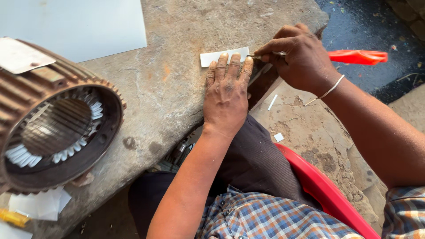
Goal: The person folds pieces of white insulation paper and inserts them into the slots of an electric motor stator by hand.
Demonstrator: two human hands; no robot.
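White insulation paper strip point(223, 56) lies at the stone worktop point(177, 88) edge, pinned flat under the left hand point(226, 90). Right hand point(299, 55) grips red-handled scissors point(356, 56) at its end, seemingly mid-trim; cutting further needs steady holding. Motor stator point(55, 124) sits well apart.

Left hand point(227, 93) flattens white paper strip point(217, 57) on stone slab point(177, 88); right hand point(297, 55) grips red-handled tool point(356, 56).

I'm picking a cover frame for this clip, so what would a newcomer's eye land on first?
Probably the two hands at top centre: the left hand presses a white strip flat on the stone slab, while the right hand holds a red-handled tool at the strip's end. Next, the big ribbed motor shell at left, its slots lined white.
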